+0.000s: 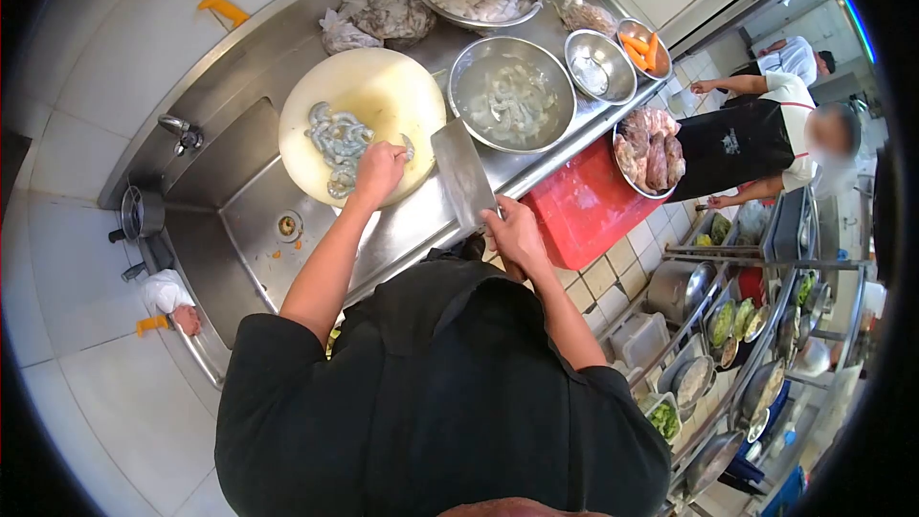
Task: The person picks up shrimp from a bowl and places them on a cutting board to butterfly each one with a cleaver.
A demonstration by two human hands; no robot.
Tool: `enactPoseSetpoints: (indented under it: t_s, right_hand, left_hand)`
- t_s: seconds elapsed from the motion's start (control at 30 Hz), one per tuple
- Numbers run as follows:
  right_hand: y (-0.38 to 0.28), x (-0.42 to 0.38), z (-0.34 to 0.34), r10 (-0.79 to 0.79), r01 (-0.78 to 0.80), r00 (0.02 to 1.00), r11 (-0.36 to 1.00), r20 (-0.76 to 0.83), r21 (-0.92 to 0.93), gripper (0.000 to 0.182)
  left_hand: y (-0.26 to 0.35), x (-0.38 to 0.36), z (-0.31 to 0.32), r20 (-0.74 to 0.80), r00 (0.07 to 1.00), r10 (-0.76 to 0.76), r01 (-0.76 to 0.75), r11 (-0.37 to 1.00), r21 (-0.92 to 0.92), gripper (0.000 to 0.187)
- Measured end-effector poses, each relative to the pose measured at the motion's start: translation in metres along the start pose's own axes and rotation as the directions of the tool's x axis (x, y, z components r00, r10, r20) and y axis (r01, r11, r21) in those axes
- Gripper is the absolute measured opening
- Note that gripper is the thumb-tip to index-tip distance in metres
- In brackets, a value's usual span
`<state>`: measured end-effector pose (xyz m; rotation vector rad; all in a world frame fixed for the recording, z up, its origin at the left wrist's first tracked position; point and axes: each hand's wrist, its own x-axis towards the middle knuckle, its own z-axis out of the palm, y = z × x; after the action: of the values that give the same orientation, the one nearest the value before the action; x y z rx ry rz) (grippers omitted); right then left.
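My left hand (381, 172) is over the round white cutting board (306, 91), its fingers pinched at one peeled shrimp (409, 147) near the board's right side. A pile of grey peeled shrimp (340, 141) lies just left of those fingers. In my right hand (518, 233) is the handle of a cleaver (462, 170); its broad blade tilts up beside the board, over the counter edge. Behind the blade stands a metal bowl (461, 120) of shrimp in cloudy water (517, 96).
The board partly overhangs a steel sink (244, 230) with a tap (180, 132). Around the counter are a bowl of carrots (639, 50), a small bowl (600, 65) and bagged food (383, 14). A meat bowl (649, 153) rests on a red crate (589, 206). Another person (766, 124) stands at right.
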<state>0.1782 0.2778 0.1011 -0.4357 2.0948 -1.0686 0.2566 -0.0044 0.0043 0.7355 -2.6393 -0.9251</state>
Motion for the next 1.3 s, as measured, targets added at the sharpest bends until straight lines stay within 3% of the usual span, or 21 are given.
enactPoseSetpoints:
  t_s: [0.1,0.3,1.0,1.3]
  right_hand:
    - [0.008,0.013,0.012,-0.015,0.000,0.997,0.978,0.070,0.211,0.023]
    - [0.026,0.050,0.032,-0.001,-0.035,0.995,0.931,0.098,0.363,0.022]
    - [0.013,0.018,0.016,0.030,-0.106,0.977,0.926,0.209,0.363,0.021]
    - [0.025,-0.004,-0.003,0.032,-0.113,0.952,0.961,0.305,0.252,0.023]
  left_hand:
    - [0.003,0.004,-0.002,0.048,0.997,-0.066,0.068,0.997,-0.036,0.021]
    - [0.008,0.007,-0.007,0.055,0.992,-0.112,0.112,0.994,0.003,0.023]
    - [0.006,0.001,0.001,0.004,0.987,-0.164,0.163,0.983,-0.089,0.020]
    - [-0.003,-0.001,0.008,-0.016,0.979,-0.202,0.197,0.966,-0.167,0.019]
